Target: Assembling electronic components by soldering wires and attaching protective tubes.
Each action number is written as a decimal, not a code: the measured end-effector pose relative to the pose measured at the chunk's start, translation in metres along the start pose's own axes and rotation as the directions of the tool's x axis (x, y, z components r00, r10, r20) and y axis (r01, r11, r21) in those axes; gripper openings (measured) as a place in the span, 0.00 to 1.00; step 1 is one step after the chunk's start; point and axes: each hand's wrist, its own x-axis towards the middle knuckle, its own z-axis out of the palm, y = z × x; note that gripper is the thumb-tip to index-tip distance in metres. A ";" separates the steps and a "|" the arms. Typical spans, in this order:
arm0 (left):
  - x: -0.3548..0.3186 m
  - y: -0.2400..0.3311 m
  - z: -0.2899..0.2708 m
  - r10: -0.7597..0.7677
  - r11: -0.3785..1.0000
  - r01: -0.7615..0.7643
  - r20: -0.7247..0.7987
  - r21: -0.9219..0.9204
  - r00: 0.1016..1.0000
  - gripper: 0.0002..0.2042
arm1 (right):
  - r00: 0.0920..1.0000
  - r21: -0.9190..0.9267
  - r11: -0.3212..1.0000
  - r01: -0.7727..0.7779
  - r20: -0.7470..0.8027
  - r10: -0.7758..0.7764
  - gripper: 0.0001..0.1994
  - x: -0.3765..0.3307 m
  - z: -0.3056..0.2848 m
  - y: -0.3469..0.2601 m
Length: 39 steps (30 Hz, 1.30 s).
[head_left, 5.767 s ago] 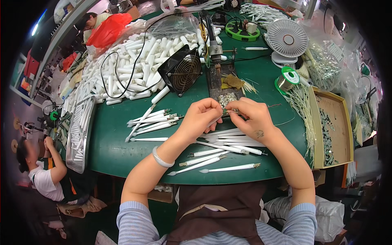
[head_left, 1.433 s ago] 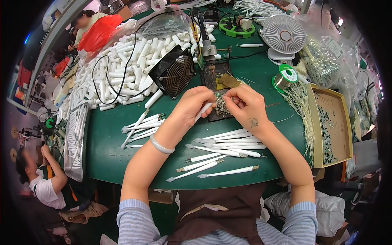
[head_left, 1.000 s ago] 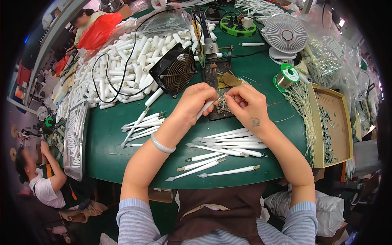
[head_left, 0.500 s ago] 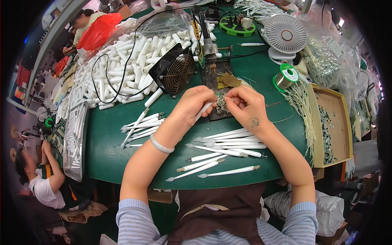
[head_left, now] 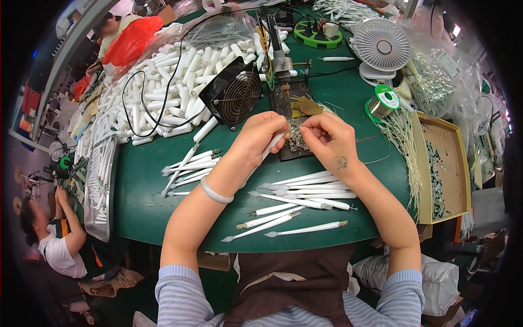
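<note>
My left hand (head_left: 262, 136) is closed around a slim white tube (head_left: 272, 143), which points up and away from me. Close beside it, my right hand (head_left: 330, 140) pinches a thin wire (head_left: 296, 126) near the tube's far end; the fingers partly hide it. Both hands hover at the front of a soldering stand (head_left: 283, 76) with a dark base. Below them is a heap of small metallic scraps (head_left: 297, 143). Nearer me lie several white sticks with pointed tips (head_left: 305, 229), some showing small circuit boards and wires at the other end. More such sticks (head_left: 199, 169) rest to the left.
A large pile of white tubes (head_left: 180, 82) covers the back left, beside a black fan (head_left: 239, 95). At left stands a metal tray (head_left: 111, 180). To the right are a solder spool (head_left: 383, 101), a white fan (head_left: 382, 46) and a cardboard box (head_left: 455, 163). Another person sits far left.
The hands stay almost in place. My right fingertips have shifted slightly, and the thin wire between the hands shows more plainly now.
</note>
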 end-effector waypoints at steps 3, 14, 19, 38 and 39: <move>-0.001 0.001 0.002 0.009 1.000 -0.009 -0.010 0.001 1.000 0.03 | 1.000 -0.001 1.000 0.003 -0.003 -0.003 0.03 0.000 0.000 -0.001; -0.002 -0.005 -0.011 -0.041 0.998 0.038 -0.073 -0.041 0.996 0.02 | 0.999 0.017 1.000 0.009 -0.048 -0.008 0.03 -0.001 -0.006 -0.003; -0.006 -0.005 -0.010 -0.033 0.999 0.031 -0.070 -0.036 0.997 0.02 | 0.997 0.076 0.996 -0.049 -0.053 0.054 0.02 -0.003 -0.012 -0.006; -0.109 0.004 -0.054 0.587 0.240 -0.207 0.029 0.948 0.809 0.06 | 0.522 -0.378 0.880 -0.286 0.709 0.474 0.07 0.010 -0.089 -0.006; -0.110 0.002 -0.059 0.585 0.235 -0.211 0.036 0.949 0.811 0.06 | 0.526 -0.377 0.879 -0.291 0.705 0.476 0.07 0.009 -0.090 -0.007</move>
